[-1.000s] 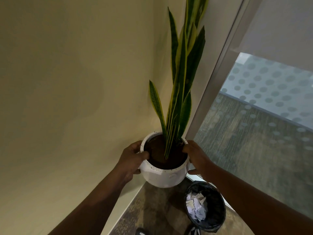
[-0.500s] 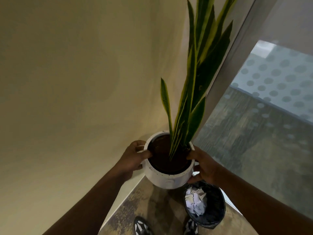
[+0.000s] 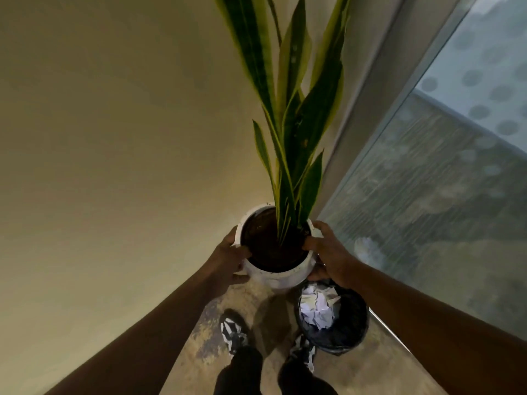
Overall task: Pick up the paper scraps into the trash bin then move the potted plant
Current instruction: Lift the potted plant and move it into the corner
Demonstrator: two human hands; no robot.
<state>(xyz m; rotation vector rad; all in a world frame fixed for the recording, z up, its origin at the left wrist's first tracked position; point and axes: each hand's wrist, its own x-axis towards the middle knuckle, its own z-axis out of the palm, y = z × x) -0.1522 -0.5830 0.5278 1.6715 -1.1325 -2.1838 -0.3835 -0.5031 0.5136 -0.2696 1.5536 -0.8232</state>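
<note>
The potted plant is a round white pot of dark soil with tall green, yellow-edged leaves, held up off the floor in front of me. My left hand grips its left rim, thumb over the edge. My right hand grips the right rim the same way. Just below and to the right stands the black-lined trash bin on the floor, with crumpled white paper scraps inside it.
A cream wall fills the left side. A glass panel with a dotted frosted band and a grey frame runs along the right. My two shoes stand on the mottled brown floor beside the bin.
The pot has risen and come closer to me with both hands still on its rim. The view has tilted down, so my legs and shoes now show.
</note>
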